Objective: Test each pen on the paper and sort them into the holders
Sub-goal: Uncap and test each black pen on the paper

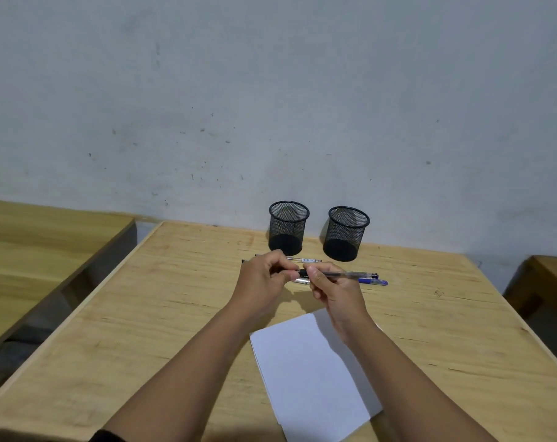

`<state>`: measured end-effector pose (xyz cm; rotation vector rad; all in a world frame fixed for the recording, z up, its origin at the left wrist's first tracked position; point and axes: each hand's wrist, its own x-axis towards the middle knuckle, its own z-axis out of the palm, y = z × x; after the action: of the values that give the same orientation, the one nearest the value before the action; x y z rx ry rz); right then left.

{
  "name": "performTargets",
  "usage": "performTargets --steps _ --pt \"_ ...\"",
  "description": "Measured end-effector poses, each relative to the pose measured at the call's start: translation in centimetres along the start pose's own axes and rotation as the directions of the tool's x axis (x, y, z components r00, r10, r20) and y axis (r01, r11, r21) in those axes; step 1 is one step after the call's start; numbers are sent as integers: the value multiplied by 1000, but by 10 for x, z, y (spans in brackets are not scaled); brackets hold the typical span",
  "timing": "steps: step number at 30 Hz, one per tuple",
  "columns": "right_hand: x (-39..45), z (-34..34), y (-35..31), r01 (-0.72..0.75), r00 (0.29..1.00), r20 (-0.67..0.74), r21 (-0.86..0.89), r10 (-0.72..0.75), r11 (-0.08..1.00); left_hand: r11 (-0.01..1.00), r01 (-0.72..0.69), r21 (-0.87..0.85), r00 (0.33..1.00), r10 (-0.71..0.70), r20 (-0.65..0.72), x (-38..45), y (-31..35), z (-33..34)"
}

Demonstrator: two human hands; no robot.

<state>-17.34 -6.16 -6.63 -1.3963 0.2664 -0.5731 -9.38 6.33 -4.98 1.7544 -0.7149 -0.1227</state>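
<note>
Tabletop (143, 330): pale wood, set against a marked grey wall (270, 90); carries everything listed below.

Paper (309, 378): white sheets lying near the front edge, slightly skewed, partly under the right forearm. The visible part is blank; no test strokes show.

Left holder (288, 228) and right holder (345, 233): two black mesh cups standing upright at the back of the tabletop, near each other but apart. Both appear empty through the mesh, so no pen has been sorted as far as can be seen.

Left hand (264, 282): curled, fingertips pinched at one end of the held pen, probably on its cap; the cap itself is hidden by the fingers.

Right hand (334, 295): closed around the barrel of the same pen, thumb on top.

Held pen (344, 274): clear barrel with a dark end, lifted level between the two hands, above the loose pens and beyond the paper.

Blue pen (374, 282): lying on the tabletop just beyond the right hand, only its blue end clear of the fingers.

Clear pen (304, 260): lying flat in front of the left holder, label visible, partly hidden by the left hand. A further dark pen tip (243, 260) shows left of that hand; the total count cannot be told.

Progress: judged to be at the very start, the first pen being uncapped; testing and sorting of all pens remain.
</note>
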Motion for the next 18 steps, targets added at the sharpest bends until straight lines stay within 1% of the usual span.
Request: performTargets --steps 2,3,4,6,7,8,9,10,12,14,17,18 --pt "0 4 0 14 1000 -2 -12 -14 1000 1000 -1 24 999 0 33 2 4 3" --pt "0 4 0 15 1000 -17 -7 -15 1000 1000 13 26 999 -14 28 2 6 2" --pt "1 -1 -2 8 998 -61 10 -7 1000 999 49 4 999 -49 -13 3 6 -3" --pt "5 -26 -10 -2 979 -203 84 19 996 991 137 -7 974 -136 -181 6 -3 -26" --pt "8 -42 -15 -1 964 -264 118 32 993 986 160 39 956 -145 -255 8 -11 -39" --pt "10 -57 -19 -8 953 -299 135 49 991 980 171 98 952 -139 -272 9 -17 -49" --pt "10 -65 -21 -28 951 -300 146 71 989 974 177 140 958 -138 -253 9 -21 -52" --pt "10 -67 -21 -52 957 -274 151 93 987 972 171 162 970 -137 -201 9 -22 -48" --pt "7 -55 -15 -81 976 -189 143 108 986 966 127 224 990 -111 -84 9 -27 -26" --pt "1 -37 -8 -102 981 -148 157 126 982 951 85 296 996 -92 10 7 -33 -5" --pt "-11 -29 3 -178 966 -139 254 218 951 922 66 382 992 -103 77 4 -45 5" --pt "-14 -29 6 -210 958 -136 261 252 942 916 60 397 990 -104 90 3 -48 6"
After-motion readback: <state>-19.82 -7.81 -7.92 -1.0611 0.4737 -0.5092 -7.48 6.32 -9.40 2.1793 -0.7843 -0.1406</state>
